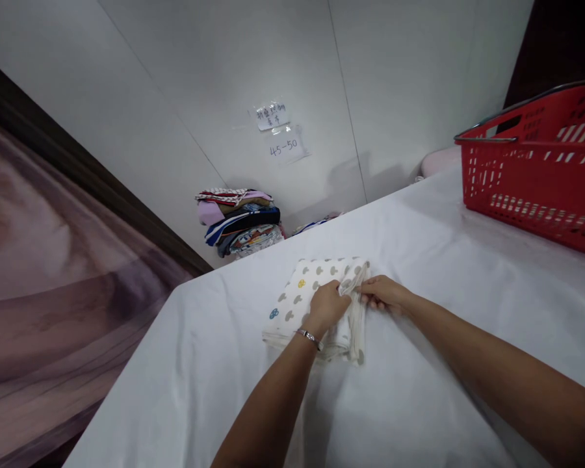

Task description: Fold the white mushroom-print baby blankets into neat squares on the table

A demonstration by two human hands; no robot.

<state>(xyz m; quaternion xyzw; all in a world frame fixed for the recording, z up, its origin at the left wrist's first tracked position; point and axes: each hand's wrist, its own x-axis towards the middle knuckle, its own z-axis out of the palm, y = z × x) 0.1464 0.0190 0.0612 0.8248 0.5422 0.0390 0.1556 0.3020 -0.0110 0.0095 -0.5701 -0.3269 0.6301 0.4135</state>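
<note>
Here, a folded white cloth printed with grey mouse-head shapes (305, 292) lies near the middle of the white-covered table (443, 260). Both hands are closed on its right edge: the left hand (327, 305), bracelet at the wrist, pinches the fabric from the left, and the right hand (383, 296) pinches it just beside. At the far right stands a red plastic basket (541, 175), and a stack of folded clothes (241, 221) sits against the far wall.
</note>
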